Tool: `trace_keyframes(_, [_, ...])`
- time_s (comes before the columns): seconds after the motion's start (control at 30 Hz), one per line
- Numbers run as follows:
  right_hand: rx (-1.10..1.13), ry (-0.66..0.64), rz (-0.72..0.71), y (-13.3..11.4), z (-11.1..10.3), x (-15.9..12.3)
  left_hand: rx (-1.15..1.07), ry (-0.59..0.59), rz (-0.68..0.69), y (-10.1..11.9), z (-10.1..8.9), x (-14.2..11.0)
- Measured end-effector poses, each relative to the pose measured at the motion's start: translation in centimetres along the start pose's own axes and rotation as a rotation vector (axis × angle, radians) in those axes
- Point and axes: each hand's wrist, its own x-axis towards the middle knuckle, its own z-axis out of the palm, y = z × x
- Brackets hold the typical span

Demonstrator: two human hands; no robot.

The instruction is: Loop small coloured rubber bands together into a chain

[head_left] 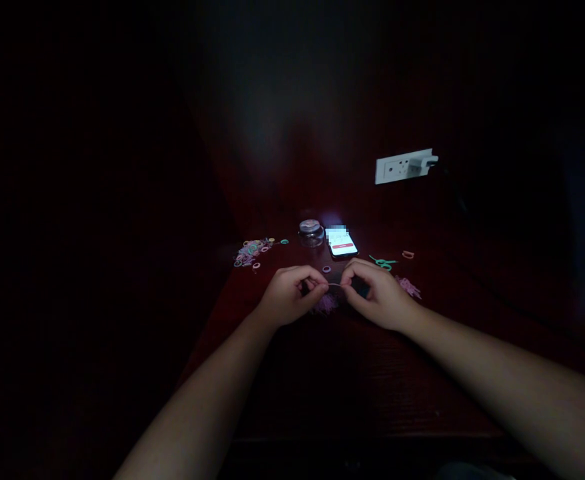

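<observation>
My left hand [295, 293] and my right hand [375, 292] face each other over the dark red table, fingertips pinched. Between them stretches a thin pale band [335, 285], one end in each pinch; its exact kind is too small to tell. Below the fingertips lies a small heap of purple strands [325, 305], partly hidden by the left hand. A single small ring-shaped hair tie [327, 269] rests just beyond the fingers. Beside my right hand is a pile of pink strands [409, 287].
A pile of coloured hair ties [252, 252] lies at the left. Farther back stand a clear lidded jar [311, 233] and a lit phone [343, 243]. A green looped thing [383, 263] and a small orange-pink loop [408, 255] lie right. A wall socket [405, 166] holds a plug.
</observation>
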Motion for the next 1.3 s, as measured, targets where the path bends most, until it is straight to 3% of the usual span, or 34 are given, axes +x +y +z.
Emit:
trace_keyframes(0.53, [-0.003,-0.006,0.005,0.3,0.2,-0.2,-0.014,-0.038,0.015,-0.2,-0.2,0.0])
trace_keyframes(0.73, [0.011,0.004,-0.007,0.4,0.2,-0.1,0.04,-0.022,-0.064,-1.7,-0.1,0.0])
trace_keyframes(0.8, [0.019,0.011,-0.011,0.5,0.2,-0.1,0.131,0.0,-0.141,-3.0,-0.6,-0.1])
trace_keyframes(0.87, [0.023,0.016,-0.009,0.6,0.2,-0.1,0.323,0.05,-0.318,-4.5,-1.5,-0.3])
trace_keyframes(0.93, [0.019,0.027,-0.008,0.7,0.2,-0.1,0.574,0.059,-0.667,-6.3,-2.6,-0.8])
trace_keyframes(1.0, [0.013,0.045,-0.009,0.9,0.2,0.0,0.651,-0.053,-0.989,-7.9,-3.5,-1.5])
trace_keyframes(1.03, [0.011,0.056,-0.008,1.0,0.3,0.0,0.649,-0.118,-1.065,-8.6,-3.7,-1.7])
trace_keyframes(1.13, [0.001,0.085,0.008,1.3,0.3,0.1,0.677,-0.191,-1.092,-10.0,-3.6,-2.3])
trace_keyframes(1.3, [-0.006,0.133,0.017,1.5,0.2,0.2,0.75,-0.148,-1.015,-10.4,-2.8,-2.6])
